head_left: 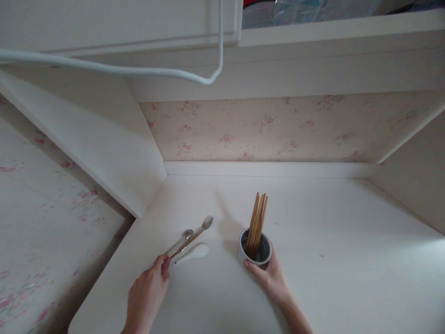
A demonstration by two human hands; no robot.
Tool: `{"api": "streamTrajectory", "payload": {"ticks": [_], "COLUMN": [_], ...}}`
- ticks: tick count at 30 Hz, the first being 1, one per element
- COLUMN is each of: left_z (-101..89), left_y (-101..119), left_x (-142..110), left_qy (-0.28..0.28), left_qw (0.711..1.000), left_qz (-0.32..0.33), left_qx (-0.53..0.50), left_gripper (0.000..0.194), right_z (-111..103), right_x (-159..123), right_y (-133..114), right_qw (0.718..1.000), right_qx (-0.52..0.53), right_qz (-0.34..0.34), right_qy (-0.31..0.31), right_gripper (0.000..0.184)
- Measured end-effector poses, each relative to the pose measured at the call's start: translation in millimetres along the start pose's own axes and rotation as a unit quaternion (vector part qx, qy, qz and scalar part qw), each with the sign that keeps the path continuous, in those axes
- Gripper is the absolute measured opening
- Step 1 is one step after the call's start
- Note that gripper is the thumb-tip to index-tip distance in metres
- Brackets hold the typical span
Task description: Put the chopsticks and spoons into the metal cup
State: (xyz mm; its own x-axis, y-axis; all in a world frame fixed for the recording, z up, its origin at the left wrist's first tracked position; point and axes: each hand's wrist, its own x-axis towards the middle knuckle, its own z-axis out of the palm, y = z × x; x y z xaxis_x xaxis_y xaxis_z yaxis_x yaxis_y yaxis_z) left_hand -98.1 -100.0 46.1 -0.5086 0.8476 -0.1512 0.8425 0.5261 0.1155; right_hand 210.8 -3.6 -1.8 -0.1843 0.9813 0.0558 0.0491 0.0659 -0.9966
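Observation:
My left hand (149,290) pinches one end of a thin wooden chopstick (186,244), which points up and to the right. Close behind it are two metal spoons, one with its bowl (207,222) by the chopstick's far tip and the other spoon (188,234) a little to the left. A white spoon (199,251) lies on the surface just right of the left fingers. My right hand (273,278) is wrapped round the near right side of a round cup (241,248), grey inside. Several wooden chopsticks (257,222) stand in the cup, leaning slightly right.
Everything rests on a white tabletop (333,287) with a raised back edge (271,169). White panels (104,139) close off both sides, and a shelf (295,69) hangs overhead. A pale cable (139,71) droops across the upper left. Flowered wallpaper (225,130) covers the back wall.

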Motion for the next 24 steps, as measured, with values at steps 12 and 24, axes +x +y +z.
{"api": "streamTrajectory", "payload": {"ticks": [12, 24], "left_z": [-73.1, -97.9], "left_y": [68, 163], "left_x": [-13, 9], "left_qy": [0.056, 0.053], "left_qw": [0.825, 0.75], "left_qz": [0.073, 0.316], "left_qx": [-0.557, -0.579], "left_gripper": [0.038, 0.02], "right_z": [2, 6], "right_x": [0, 1], "right_y": [-6, -9], "right_qw": [1.0, 0.998], "right_qx": [0.019, 0.035], "right_qz": [-0.021, -0.042], "right_qy": [0.008, 0.018], "right_gripper": [0.078, 0.08]}}
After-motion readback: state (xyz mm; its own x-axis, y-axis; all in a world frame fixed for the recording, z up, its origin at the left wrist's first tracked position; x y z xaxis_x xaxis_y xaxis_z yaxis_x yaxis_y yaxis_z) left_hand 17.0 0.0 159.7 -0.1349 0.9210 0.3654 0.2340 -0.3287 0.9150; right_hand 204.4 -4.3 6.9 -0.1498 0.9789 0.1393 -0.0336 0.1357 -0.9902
